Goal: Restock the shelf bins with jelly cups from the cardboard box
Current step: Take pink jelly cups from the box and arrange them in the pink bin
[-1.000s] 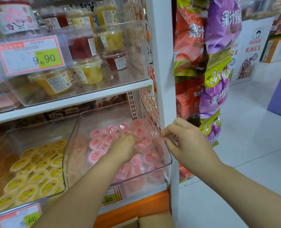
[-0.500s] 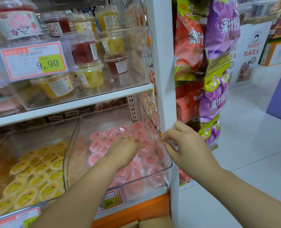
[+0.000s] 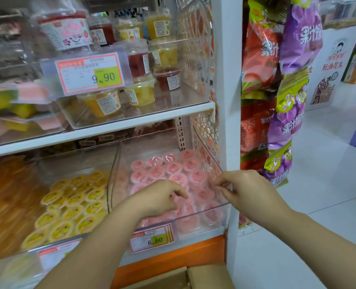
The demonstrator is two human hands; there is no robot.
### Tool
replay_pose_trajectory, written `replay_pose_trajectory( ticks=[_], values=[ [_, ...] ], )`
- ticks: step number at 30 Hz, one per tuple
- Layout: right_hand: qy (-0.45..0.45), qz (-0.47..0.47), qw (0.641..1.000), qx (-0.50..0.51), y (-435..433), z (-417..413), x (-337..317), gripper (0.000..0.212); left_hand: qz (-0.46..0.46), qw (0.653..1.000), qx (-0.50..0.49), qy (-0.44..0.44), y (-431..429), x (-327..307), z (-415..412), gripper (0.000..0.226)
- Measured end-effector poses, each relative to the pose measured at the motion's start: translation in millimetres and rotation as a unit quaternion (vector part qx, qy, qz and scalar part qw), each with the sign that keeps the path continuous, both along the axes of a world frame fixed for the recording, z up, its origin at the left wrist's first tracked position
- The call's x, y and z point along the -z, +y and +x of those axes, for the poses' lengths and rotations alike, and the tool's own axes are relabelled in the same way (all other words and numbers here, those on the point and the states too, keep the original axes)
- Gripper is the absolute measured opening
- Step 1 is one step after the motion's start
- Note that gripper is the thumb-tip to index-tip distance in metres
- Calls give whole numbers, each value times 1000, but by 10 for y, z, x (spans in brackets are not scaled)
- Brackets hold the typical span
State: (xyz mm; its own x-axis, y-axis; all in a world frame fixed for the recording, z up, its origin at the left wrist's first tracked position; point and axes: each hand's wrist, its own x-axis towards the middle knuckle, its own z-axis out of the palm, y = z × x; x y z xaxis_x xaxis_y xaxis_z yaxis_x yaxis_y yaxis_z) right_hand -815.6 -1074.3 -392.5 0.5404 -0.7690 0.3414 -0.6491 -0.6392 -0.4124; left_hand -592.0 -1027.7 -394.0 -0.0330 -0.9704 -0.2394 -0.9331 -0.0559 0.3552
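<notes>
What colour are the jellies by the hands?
The jelly cups in the bin are pink; head view shows it best.

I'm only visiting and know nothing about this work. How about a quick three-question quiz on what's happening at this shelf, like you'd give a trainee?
1. Choose one: the jelly cups under the left hand are A) yellow, B) pink, C) green.
2. Fill in: the price tag on the front of their clear bin reads ___.
3. True or false: the right hand is at the right front corner of that same bin.
Key: 1 B; 2 6.60; 3 true.
</notes>
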Motion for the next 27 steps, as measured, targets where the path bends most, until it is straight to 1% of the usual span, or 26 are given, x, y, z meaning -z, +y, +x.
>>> replay_pose_trajectory(
  ticks=[3, 4, 6, 8, 10, 12, 14, 16, 19, 21, 25, 27],
  values=[
    [44, 44, 998, -10, 17, 18, -13, 20, -22, 999, -12, 25, -21, 55, -26, 16],
    [59, 58, 996, -19, 18, 23, -13, 21, -27, 999, -14, 38, -28, 61, -26, 12],
    [75, 72, 994, -34, -1, 21, -13, 24, -51, 996, -29, 70, -48, 58, -12, 14],
    [78, 82, 993, -44, -32, 12, -16, 26, -82, 987, -72, 116, -91, 58, -8, 16],
    [75, 90, 992, -48, -54, 2, -14, 27, -100, 972, -122, 176, -156, 70, -47, 15],
    [69, 97, 992, -51, -69, -10, -9, 27, -99, 955, -163, 227, -232, 103, -124, 13],
    [57, 106, 991, -54, -81, -19, -12, 26, -90, 945, -189, 253, -313, 135, -197, 9],
    [48, 110, 991, -59, -94, -26, -13, 25, -80, 943, -201, 252, -383, 161, -259, 2],
    [47, 111, 990, -67, -117, -27, -9, 24, -85, 957, -188, 205, -463, 186, -341, 10],
    [52, 105, 991, -71, -131, -31, -4, 24, -93, 961, -177, 194, -476, 174, -387, 15],
    [56, 102, 990, -77, -146, -45, -2, 22, -71, 954, -193, 219, -429, 182, -373, 30],
    [56, 100, 990, -78, -148, -47, -4, 22, -43, 929, -226, 290, -380, 171, -350, 33]
  ],
)
